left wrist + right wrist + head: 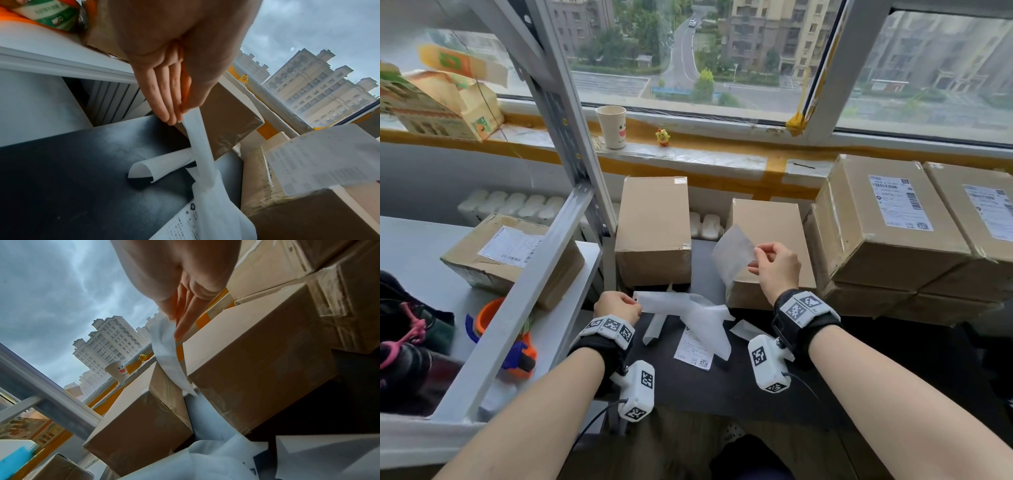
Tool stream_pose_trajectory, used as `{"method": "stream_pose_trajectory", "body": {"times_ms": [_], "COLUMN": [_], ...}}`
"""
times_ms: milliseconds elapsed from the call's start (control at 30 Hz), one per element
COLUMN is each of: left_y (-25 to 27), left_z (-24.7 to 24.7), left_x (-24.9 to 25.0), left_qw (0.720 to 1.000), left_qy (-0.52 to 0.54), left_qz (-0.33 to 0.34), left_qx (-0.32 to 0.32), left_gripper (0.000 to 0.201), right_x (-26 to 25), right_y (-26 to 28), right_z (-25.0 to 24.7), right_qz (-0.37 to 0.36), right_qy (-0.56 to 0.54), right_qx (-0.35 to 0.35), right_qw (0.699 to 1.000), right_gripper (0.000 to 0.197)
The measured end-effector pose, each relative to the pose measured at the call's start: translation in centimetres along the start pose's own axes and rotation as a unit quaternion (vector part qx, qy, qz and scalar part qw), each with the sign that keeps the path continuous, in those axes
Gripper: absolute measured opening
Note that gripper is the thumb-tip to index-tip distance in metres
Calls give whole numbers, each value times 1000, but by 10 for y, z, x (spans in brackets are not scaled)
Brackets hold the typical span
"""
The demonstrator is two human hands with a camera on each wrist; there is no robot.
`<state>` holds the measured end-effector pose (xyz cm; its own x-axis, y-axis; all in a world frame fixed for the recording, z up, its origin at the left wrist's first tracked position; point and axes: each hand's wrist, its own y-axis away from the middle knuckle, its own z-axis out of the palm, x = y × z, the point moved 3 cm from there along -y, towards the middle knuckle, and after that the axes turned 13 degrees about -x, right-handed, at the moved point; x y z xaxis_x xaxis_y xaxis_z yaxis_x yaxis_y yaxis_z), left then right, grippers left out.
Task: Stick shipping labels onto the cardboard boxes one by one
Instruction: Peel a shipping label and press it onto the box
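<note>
My right hand [756, 256] pinches the corner of a peeled white shipping label [732, 254], which hangs in the air over the left front of a plain cardboard box [770, 226]. In the right wrist view the label [169, 353] droops from the fingertips [180, 331] beside that box [257, 363]. My left hand [634, 303] pinches the end of the white backing paper [681, 310], which trails across the black table [722, 387]. The left wrist view shows thumb and fingers closed on this strip [198, 142]. A second plain box [654, 229] stands left of the first. A printed label [693, 351] lies under the backing.
Several labelled boxes [893, 219] are stacked at the right. Another labelled box [513, 255] sits on the grey shelf, behind a slanted metal post [571, 144]. An orange tape dispenser [517, 346] lies on the shelf. A paper cup [612, 126] and yellow toy [663, 137] stand on the sill.
</note>
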<state>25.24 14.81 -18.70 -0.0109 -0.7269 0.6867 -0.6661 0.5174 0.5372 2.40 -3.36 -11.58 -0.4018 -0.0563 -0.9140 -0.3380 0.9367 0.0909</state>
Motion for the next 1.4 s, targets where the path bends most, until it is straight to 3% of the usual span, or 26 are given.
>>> {"method": "stream_pose_trajectory", "body": {"times_ms": [133,267,500,667,967,1200,1400], "left_y": [-10,-9,-5,14,53,76,71], "left_z": [12,23,21,11,15,9,12], "left_x": [-4,-1,1,18,93,127,130], "left_qw": [1000,998,996,994,970,955,959], "left_qy": [2,-9,-45,-58,72,172,169], "left_qz": [0,-6,-9,28,143,122,122], "left_qx": [-32,-57,-70,-88,-182,-206,-194], "left_gripper": [22,8,16,16,30,36,14], "right_x": [-2,-2,-10,-23,-48,-64,-59], "right_y": [2,5,11,20,46,72,76], "right_z": [4,13,21,22,14,6,-2], "right_qz": [-4,-14,-27,-46,-92,-138,-126], "right_qy": [13,43,71,67,74,118,110], "right_qx": [-22,-50,-78,-85,-103,-100,-96], "right_qw": [1000,998,994,993,988,978,981], "right_gripper": [8,6,12,10,10,16,16]}}
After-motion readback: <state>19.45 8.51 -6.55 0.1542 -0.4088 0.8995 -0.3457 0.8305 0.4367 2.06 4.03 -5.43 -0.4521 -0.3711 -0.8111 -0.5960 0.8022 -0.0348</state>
